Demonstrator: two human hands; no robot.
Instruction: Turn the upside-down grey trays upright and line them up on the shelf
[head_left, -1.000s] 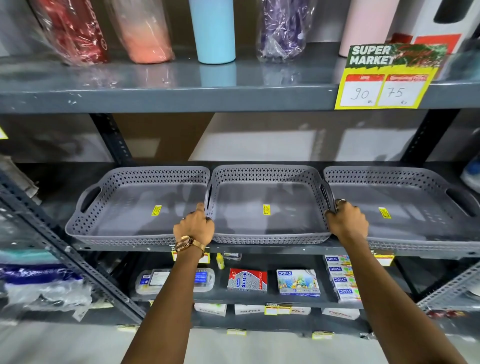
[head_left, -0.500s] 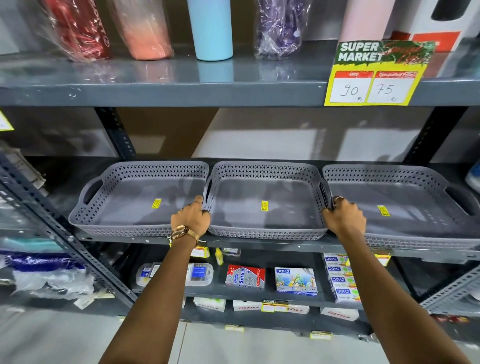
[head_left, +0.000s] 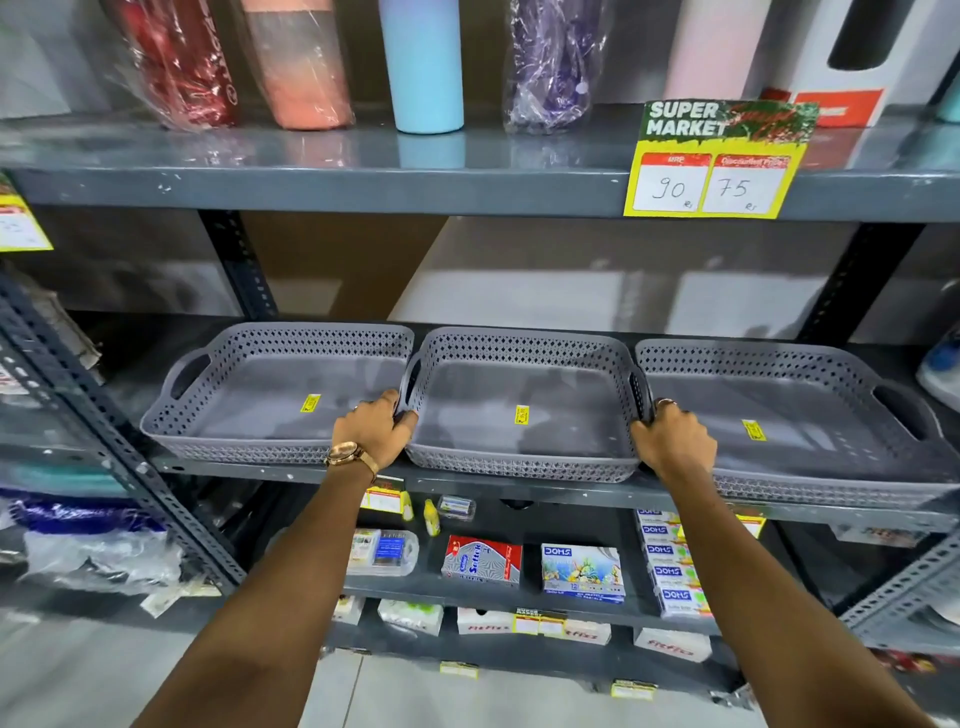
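Perforated grey plastic middle tray (head_left: 524, 415), upright; left hand (head_left: 371, 434) and right hand (head_left: 675, 441) fingers seemingly curled closed on its handles.

Matt grey perforated plastic trays (head_left: 524, 415) sit on a glossy painted metal shelf (head_left: 519, 486); above it, bottles in crinkled clear wrap (head_left: 550, 62).

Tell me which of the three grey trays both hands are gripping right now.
The middle tray. The left hand grips its left handle and the right hand its right handle; the left tray and right tray sit beside it, ungripped.
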